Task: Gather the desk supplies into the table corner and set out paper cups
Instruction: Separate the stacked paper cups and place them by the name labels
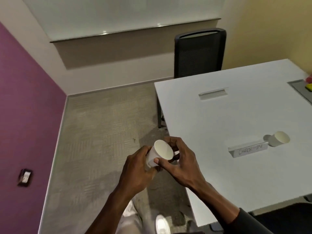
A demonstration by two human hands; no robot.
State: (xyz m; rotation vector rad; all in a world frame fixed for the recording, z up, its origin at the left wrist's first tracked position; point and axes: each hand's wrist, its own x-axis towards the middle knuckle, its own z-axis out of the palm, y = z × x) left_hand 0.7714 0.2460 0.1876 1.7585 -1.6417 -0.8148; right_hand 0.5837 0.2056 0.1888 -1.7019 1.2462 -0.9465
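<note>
A short stack of white paper cups [162,152] is held just off the left edge of the white table [219,183], mouth tilted toward me. My left hand [137,173] wraps around the bottom of the stack. My right hand [179,163] pinches the rim of the top cup with thumb and fingers. Another white paper cup [279,139] stands on the table to the right, touching a folded white name card marked CHECK-IN [248,150].
A second folded white card [213,93] sits farther back on the table. A black mesh chair [200,53] stands behind the table. Yellow and pink items [309,84] show at the right edge beside a grey cable tray [300,91]. Carpet lies to the left.
</note>
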